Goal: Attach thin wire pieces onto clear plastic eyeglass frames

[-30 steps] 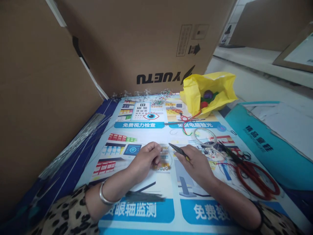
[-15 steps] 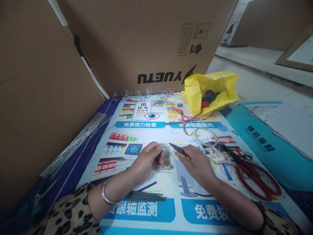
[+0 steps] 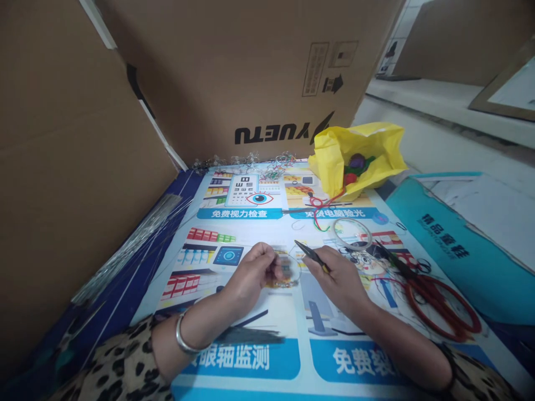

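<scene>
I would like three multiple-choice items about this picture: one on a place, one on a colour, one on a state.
1. Where do the red scissors lie?
A. to the right of the right hand
B. inside the yellow bag
C. under the left hand

2. What colour is the bag near the cardboard box?
A. blue
B. yellow
C. white

3. What does the right hand hold?
A. nothing, it lies flat
B. a roll of tape
C. thin pointed pliers

Key:
1 A, the scissors rest on the poster, to the right of that hand.
2 B, the crumpled bag is plainly yellow.
3 C, the dark tips stick out from the fingers toward the small beaded wire piece that the left hand pinches.
</scene>
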### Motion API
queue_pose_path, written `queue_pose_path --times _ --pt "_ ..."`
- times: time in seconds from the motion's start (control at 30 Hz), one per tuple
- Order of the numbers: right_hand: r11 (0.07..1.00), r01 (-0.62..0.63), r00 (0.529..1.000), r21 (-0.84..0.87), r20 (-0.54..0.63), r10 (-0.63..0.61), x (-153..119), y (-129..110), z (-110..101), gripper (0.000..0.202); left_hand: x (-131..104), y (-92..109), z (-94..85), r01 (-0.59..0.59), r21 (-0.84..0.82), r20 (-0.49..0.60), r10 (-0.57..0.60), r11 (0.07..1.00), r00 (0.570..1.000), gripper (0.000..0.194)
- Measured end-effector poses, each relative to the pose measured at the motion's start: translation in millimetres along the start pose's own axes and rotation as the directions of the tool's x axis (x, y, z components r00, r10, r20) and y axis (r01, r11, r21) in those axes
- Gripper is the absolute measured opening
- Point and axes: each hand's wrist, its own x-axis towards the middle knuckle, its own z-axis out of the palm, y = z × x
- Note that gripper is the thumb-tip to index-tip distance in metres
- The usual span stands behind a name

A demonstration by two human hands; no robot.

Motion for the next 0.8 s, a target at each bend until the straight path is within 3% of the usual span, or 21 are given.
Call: queue_pose_path --times 0.2,0.47,0.8 --pt "0.999 0.007 1.000 0.032 -0.025 -0.006 0.7 2.4 -0.2 0.031 -0.2 3.2 -2.3 -0.011 0.107 0.081 0.002 0.994 0.997 0.011" --pt "0.999 0.044 0.999 -0.017 -0.016 -0.044 -0.4 1.5 0.1 0.031 2.1 2.5 -7.0 -0.001 0.321 0.133 -0.044 0.947 0.990 0.027" --pt "0.998 0.051 0.998 -0.049 0.029 -0.049 -1.1 4.5 1.9 0.034 3.9 1.7 -8.8 0.010 0.322 0.139 -0.057 0.947 0.989 0.024"
